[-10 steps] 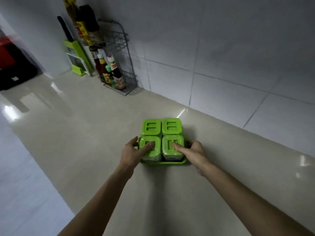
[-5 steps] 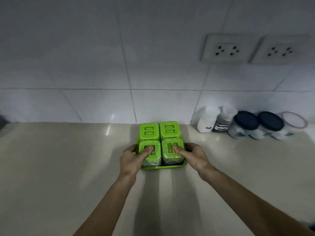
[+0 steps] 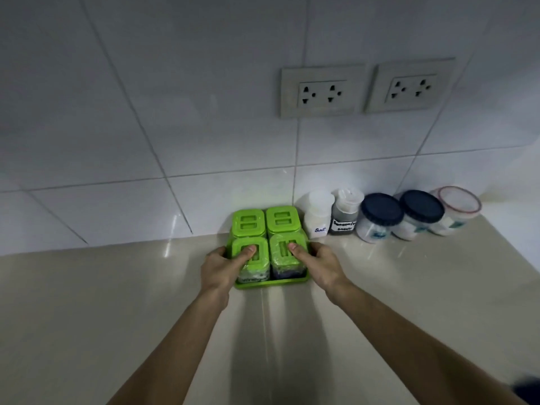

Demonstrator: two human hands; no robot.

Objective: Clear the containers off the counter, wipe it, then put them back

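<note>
A green tray [image 3: 271, 284] carries several square green-lidded jars [image 3: 264, 222] and sits near the wall on the beige counter [image 3: 117, 302]. My left hand [image 3: 220, 268] grips the tray's left side, thumb pressed on the front left jar's lid. On the right side, my right hand [image 3: 320, 266] holds the tray with its thumb on the front right lid. Just right of the tray stand a white salt bottle [image 3: 318, 216], a seasoning shaker [image 3: 346, 213], two dark-lidded jars [image 3: 380, 216] [image 3: 419, 213] and a red-rimmed tub [image 3: 455, 209].
A white tiled wall [image 3: 175, 127] backs the counter. Two socket plates [image 3: 321, 90] [image 3: 409, 86] are set in it above the row of containers. The counter's corner edge runs down at the far right. A dark object [image 3: 529, 390] shows at the bottom right.
The view swung right from the bottle rack to the row of containers. Both hands carried the green tray rightward until it sits beside the salt bottle near the wall.
</note>
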